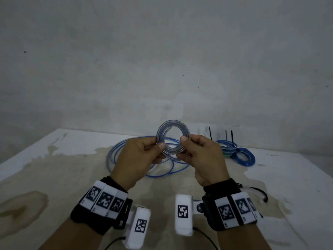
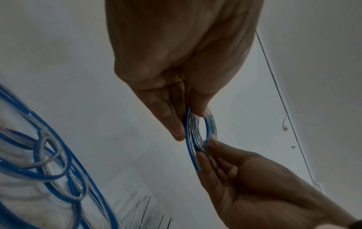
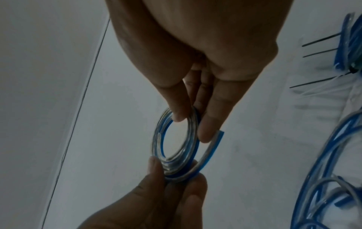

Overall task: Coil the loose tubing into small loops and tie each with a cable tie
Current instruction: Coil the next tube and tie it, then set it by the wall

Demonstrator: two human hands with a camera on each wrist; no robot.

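A small coil of clear, blue-striped tubing [image 1: 172, 126] is held upright above the table between both hands. My left hand [image 1: 160, 147] pinches its lower left edge with thumb in front and fingers behind. My right hand [image 1: 182, 147] pinches the lower right edge the same way. In the left wrist view the left hand [image 2: 189, 122] grips the coil [image 2: 205, 128] edge-on. In the right wrist view the right hand [image 3: 192, 127] holds the coil [image 3: 156, 139], and a free tube end [image 3: 217, 139] sticks out past the index finger.
Loose blue and clear tubing [image 1: 126, 150] lies in wide loops on the stained white table [image 1: 54, 168] behind the hands. Small tied coils [image 1: 245, 157] with black cable tie tails [image 1: 210, 132] sticking up sit at the back right. A grey wall stands close behind.
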